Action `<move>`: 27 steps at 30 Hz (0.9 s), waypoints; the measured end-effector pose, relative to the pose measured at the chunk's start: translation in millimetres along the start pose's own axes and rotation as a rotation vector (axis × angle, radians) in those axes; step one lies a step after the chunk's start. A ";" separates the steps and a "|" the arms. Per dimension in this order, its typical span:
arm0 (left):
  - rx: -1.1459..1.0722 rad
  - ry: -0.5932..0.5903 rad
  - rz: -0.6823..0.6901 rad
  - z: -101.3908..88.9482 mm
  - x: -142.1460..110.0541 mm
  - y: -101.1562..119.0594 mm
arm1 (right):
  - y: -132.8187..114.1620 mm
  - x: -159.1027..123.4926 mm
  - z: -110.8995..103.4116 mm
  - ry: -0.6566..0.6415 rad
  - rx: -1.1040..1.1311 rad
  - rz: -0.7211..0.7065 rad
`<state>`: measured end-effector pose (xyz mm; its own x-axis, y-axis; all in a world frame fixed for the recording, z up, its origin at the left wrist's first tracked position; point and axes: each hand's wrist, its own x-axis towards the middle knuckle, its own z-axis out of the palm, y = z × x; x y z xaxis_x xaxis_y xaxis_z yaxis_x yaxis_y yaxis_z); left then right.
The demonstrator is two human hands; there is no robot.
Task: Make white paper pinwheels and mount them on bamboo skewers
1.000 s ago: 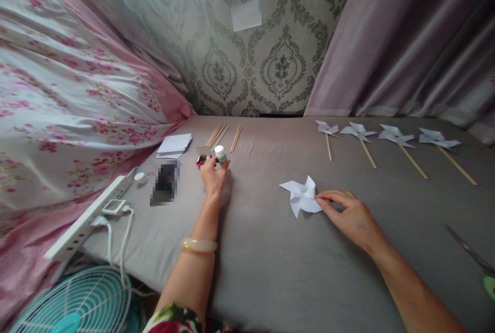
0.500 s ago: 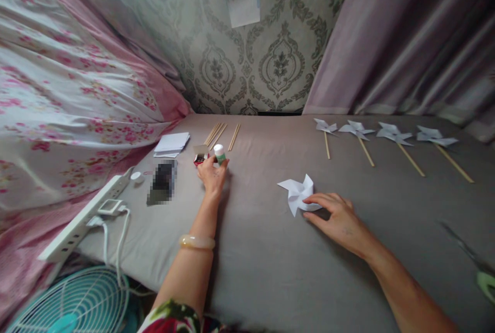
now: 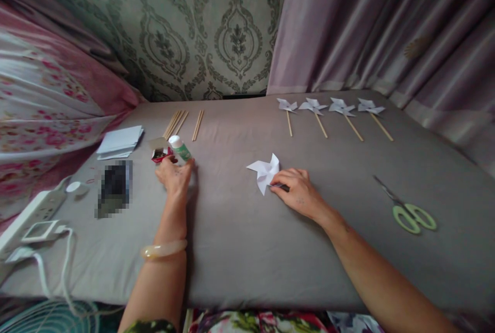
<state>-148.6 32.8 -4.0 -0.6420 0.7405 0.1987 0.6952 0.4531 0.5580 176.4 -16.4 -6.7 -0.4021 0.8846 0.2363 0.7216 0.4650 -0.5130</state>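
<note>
A white paper pinwheel head (image 3: 265, 170) lies flat on the grey sheet (image 3: 247, 250) near the middle. My right hand (image 3: 297, 193) rests on its lower right edge, fingers pinched on the paper. My left hand (image 3: 175, 174) is farther left, closed round a small glue bottle (image 3: 180, 148) with a white cap and green label, tilted on the sheet. A small open red box (image 3: 159, 151) sits just beside that hand.
Several finished pinwheels on sticks (image 3: 328, 111) lie at the back right. Loose wooden sticks (image 3: 184, 122), a stack of white paper (image 3: 119, 141), a dark phone (image 3: 114, 188), a white cap (image 3: 73, 187) and a power strip (image 3: 27, 217) are left. Green scissors (image 3: 410, 214) lie right.
The view swung right and down, showing the scissors. My right hand slid onto the pinwheel's edge. The glue bottle in my left hand has tipped over to a slant.
</note>
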 end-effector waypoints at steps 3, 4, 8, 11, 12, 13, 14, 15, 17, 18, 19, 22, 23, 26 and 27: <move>0.075 -0.049 -0.088 -2.0 -5.2 -1.2 | -2.5 0.2 -2.5 -0.010 -0.006 -0.017; 0.083 -0.059 -0.084 -2.7 -7.3 -1.0 | -3.2 0.3 -3.4 -0.010 -0.006 -0.023; 0.109 -0.118 -0.038 -4.1 -17.1 4.3 | -3.8 -0.2 -6.0 -0.009 -0.015 -0.054; 0.095 -0.190 0.014 -4.0 -27.1 15.6 | -1.7 -0.9 -5.9 -0.014 -0.035 -0.077; 0.059 -0.206 0.061 -3.6 -31.6 20.9 | -0.8 -1.2 -5.5 -0.016 -0.041 -0.083; 0.010 -0.217 0.137 -3.1 -37.1 26.9 | 0.2 -1.5 -5.2 -0.019 -0.045 -0.088; -0.049 -0.226 0.237 -2.3 -43.5 33.3 | 1.0 -1.8 -4.9 -0.021 -0.046 -0.093; -0.109 -0.239 0.361 -1.2 -50.9 40.0 | 1.6 -2.1 -4.8 -0.023 -0.043 -0.097; -0.195 -0.283 0.629 2.2 -68.1 53.1 | 2.2 -2.7 -4.7 -0.025 -0.034 -0.098; -0.224 -0.338 0.750 4.4 -77.2 58.9 | 2.1 -2.9 -4.8 -0.026 -0.029 -0.094; -0.231 -0.387 0.844 7.1 -86.1 64.0 | 1.8 -3.0 -4.8 -0.025 -0.025 -0.087; -0.184 -0.469 1.016 16.7 -106.7 73.4 | 0.5 -2.7 -4.0 -0.015 -0.018 -0.059; -0.161 -0.485 1.051 19.9 -110.7 74.7 | 0.1 -2.4 -3.2 -0.008 -0.015 -0.048; -0.105 -0.519 1.120 27.6 -115.2 75.0 | -0.2 -0.9 0.6 0.024 -0.004 -0.003; -0.091 -0.523 1.132 29.3 -115.2 74.7 | 0.0 -0.3 2.2 0.037 -0.001 0.018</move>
<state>-13.2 -4.1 -8.8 0.5210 0.8094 0.2708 0.7343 -0.5868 0.3412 175.2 -16.7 -8.5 -0.3678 0.8935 0.2578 0.7292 0.4491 -0.5163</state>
